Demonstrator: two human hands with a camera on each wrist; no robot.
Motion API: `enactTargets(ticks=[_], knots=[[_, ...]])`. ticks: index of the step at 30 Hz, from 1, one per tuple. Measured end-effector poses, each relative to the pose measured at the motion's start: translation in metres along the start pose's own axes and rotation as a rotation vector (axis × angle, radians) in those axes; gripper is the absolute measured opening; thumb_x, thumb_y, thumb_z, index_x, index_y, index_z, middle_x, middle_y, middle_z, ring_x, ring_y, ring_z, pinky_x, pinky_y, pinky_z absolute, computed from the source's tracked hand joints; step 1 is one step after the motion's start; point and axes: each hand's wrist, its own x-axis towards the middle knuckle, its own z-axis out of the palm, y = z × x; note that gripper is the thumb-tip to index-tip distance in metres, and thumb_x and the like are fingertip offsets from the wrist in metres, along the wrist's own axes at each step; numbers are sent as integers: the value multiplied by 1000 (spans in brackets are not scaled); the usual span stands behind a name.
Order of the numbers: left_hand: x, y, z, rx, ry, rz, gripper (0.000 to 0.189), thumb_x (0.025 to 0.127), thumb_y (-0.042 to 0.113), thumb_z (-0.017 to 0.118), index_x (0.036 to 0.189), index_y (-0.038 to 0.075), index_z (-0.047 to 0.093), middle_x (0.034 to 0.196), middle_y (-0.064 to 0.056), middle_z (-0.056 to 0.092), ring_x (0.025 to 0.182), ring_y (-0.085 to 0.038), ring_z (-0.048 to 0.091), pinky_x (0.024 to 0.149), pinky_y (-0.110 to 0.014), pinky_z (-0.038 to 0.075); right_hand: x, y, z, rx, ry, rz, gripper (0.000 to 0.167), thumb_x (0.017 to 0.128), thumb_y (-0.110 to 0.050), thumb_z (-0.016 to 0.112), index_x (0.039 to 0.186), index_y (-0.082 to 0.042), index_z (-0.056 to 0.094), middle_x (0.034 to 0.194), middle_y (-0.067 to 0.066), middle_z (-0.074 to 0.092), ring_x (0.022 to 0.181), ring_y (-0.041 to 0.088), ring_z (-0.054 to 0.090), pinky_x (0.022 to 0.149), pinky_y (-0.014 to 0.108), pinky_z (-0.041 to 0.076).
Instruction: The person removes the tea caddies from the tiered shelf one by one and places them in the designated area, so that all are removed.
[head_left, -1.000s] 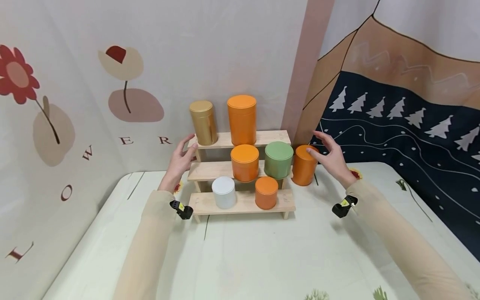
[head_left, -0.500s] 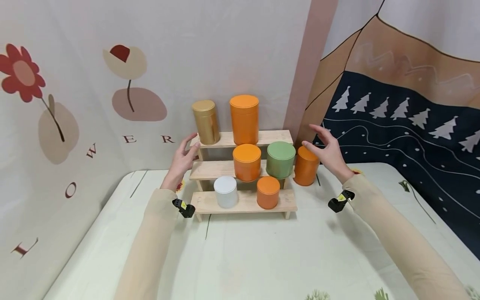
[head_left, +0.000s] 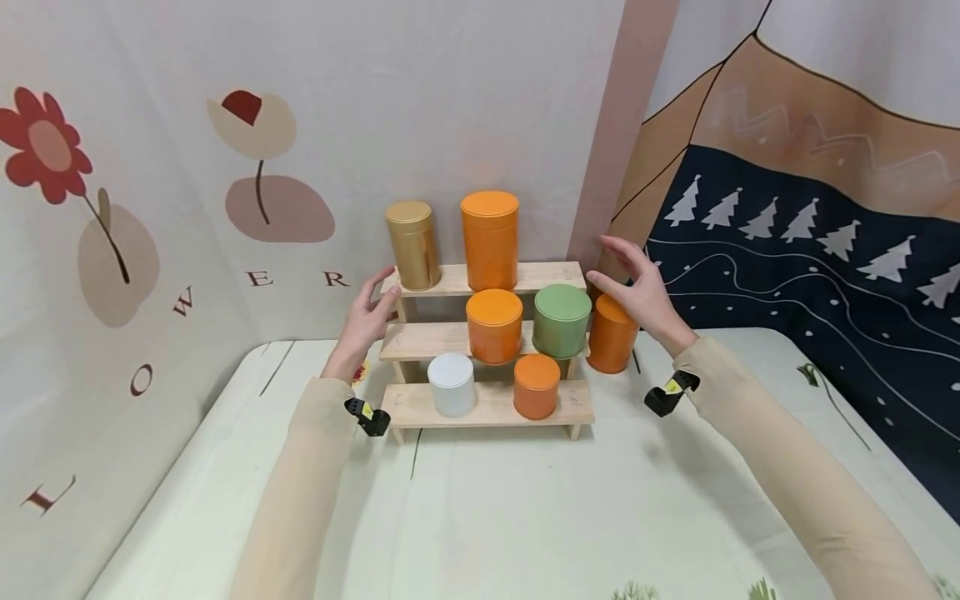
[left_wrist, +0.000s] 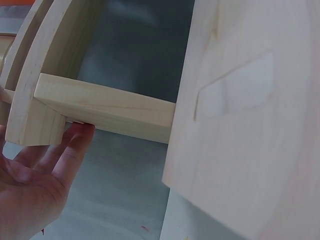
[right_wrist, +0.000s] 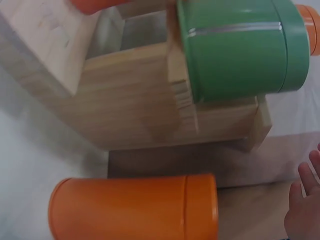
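A three-tier wooden display stand (head_left: 487, 405) carries lidded canisters. My left hand (head_left: 364, 321) holds the left end of its top tier; in the left wrist view the fingers of that hand (left_wrist: 47, 180) reach behind the wooden frame (left_wrist: 105, 102). My right hand (head_left: 641, 287), thumb and fingers spread, hovers above and partly in front of an orange canister (head_left: 611, 343) beside the stand. Nearest it on the middle tier is a green canister (head_left: 561, 323). The right wrist view shows the green canister (right_wrist: 240, 55), the orange one lying across the picture (right_wrist: 135, 207), and fingertips (right_wrist: 307, 185) at the right edge.
On the top tier stand a gold canister (head_left: 415, 250) and a tall orange one (head_left: 490, 246). A mid-size orange canister (head_left: 494, 329) shares the middle tier. The bottom tier bears a white canister (head_left: 452, 387) and a small orange one (head_left: 536, 390). Printed cloth walls rise behind.
My right hand has lifted off the orange canister's lid and shifted left and up, towards the top tier's right end. My left hand keeps its place on the stand.
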Motion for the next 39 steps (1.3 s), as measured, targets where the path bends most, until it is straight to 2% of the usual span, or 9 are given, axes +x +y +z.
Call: enactTargets(ticks=[2,6,14,18,25,29,33,36,39], knots=[[0,0,0,-3,-3,-1,60,98,49,48,152,33,27,153,-17,28,128,-43,43,98,-57,41,4,3,2,-8,-2,0,58,92,-7,64,144,3,38,149,19,34,138,34,29,113,50,22],[-1,1,0,-5,3,-5,60,98,51,49,152,34,28,152,-17,31,127,-43,44,98,-57,42,10,4,6,-12,-14,7,60,92,-11,66,145,-2,40,150,14,34,139,30,30,114,48,22],[-1,2,0,-2,-1,5,61,97,52,49,152,34,28,152,-16,31,127,-41,45,91,-49,47,6,-37,18,7,-57,-40,57,92,-6,63,142,7,38,147,23,35,136,36,31,112,53,23],[-1,2,0,0,-5,5,61,97,52,49,152,35,28,151,-16,32,127,-40,45,84,-41,46,11,-45,24,43,-76,-83,54,93,-2,61,141,9,38,146,24,36,136,36,31,111,53,25],[-1,1,0,-12,-5,-4,61,97,51,50,152,34,28,153,-16,29,129,-41,42,98,-56,42,18,-53,35,110,-100,-149,48,95,4,55,139,13,38,143,28,37,133,40,33,110,54,25],[-1,2,0,-7,-7,-2,60,98,49,49,152,34,28,152,-16,30,128,-41,43,89,-47,48,21,-60,42,88,-111,-177,46,96,3,54,138,14,38,142,28,38,132,39,35,112,49,26],[-1,1,-1,0,-5,0,59,98,51,48,151,34,28,152,-16,31,128,-40,44,78,-37,46,24,-66,48,77,-120,-186,47,96,2,54,138,14,38,143,28,39,132,37,36,113,45,26],[-2,1,-1,-3,0,-5,60,97,52,49,151,35,29,151,-15,32,128,-40,44,79,-38,46,27,-69,53,85,-121,-184,48,96,1,54,139,13,38,144,27,39,133,35,36,113,43,26],[-2,1,-1,-4,1,-8,61,96,53,49,151,36,28,152,-15,31,128,-40,44,88,-46,47,34,-66,58,90,-112,-176,50,96,-2,56,141,9,38,146,22,38,134,32,36,113,40,26]])
